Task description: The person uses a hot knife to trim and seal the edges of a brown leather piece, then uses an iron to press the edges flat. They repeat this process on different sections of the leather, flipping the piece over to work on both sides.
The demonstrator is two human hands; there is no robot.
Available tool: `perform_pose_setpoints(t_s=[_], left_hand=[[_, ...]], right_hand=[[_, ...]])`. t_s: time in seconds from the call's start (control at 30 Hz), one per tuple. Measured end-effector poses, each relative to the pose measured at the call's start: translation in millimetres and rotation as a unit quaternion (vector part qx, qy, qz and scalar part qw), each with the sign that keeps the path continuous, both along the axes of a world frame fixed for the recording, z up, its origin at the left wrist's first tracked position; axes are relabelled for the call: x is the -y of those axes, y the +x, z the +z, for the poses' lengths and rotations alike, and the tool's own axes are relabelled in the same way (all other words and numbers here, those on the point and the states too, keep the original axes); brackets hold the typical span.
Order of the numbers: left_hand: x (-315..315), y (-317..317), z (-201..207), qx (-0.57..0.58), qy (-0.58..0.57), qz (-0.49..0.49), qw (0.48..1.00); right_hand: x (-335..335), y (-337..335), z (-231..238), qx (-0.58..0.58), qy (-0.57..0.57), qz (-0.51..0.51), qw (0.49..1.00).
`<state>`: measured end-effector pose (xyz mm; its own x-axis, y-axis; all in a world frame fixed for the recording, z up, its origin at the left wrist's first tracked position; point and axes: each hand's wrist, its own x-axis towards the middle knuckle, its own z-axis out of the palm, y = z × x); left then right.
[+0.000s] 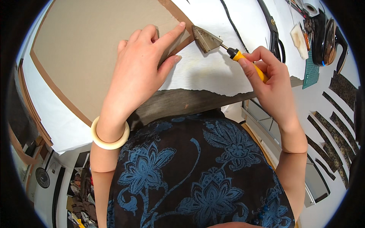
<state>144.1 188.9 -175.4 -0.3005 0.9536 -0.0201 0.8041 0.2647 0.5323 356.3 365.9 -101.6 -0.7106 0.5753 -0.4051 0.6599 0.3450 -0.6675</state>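
Note:
A beige panel (87,49) with a brown border lies on white paper at the left. Over its near right corner rests my left hand (142,57), open, the index finger stretched onto the brown border and the thumb apart. A cream bangle (109,145) circles that wrist. My right hand (266,72) is closed round the yellow handle of a mini iron (207,40), which has a black collar and a triangular metal head. The head's blunt end meets the brown border just right of my left fingertip. Whether it presses down, I cannot tell.
Right of the mini iron lie a dark braided cord (234,26) and black scissors (273,30). Farther right are a glossy clothes iron (331,41), a green cutting mat (312,68) and dark patterned strips (329,136). The table's dark wooden edge (167,104) shows below torn paper.

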Motion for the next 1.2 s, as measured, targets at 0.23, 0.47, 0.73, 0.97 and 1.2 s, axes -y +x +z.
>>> perform_pose_setpoints(t_s=[0.23, 0.47, 0.73, 0.97, 1.2], left_hand=[[-1, -2, -6, 0.022, 0.025, 0.014, 0.999], [-1, -2, -3, -0.019, 0.008, 0.000, 1.000], [-1, -3, 0, -0.007, -0.039, 0.006, 0.999], [0, -3, 1, -0.013, -0.047, 0.003, 0.999], [3, -4, -4, -0.005, -0.023, 0.014, 1.000]], right_hand=[[-6, 9, -17, -0.115, 0.095, 0.055, 0.987], [-25, 32, -22, -0.115, -0.181, -0.100, 0.972], [-16, 11, -14, -0.043, -0.179, -0.097, 0.978], [22, -7, 2, -0.042, 0.072, 0.033, 0.996], [31, -6, -6, -0.022, 0.213, 0.138, 0.967]])
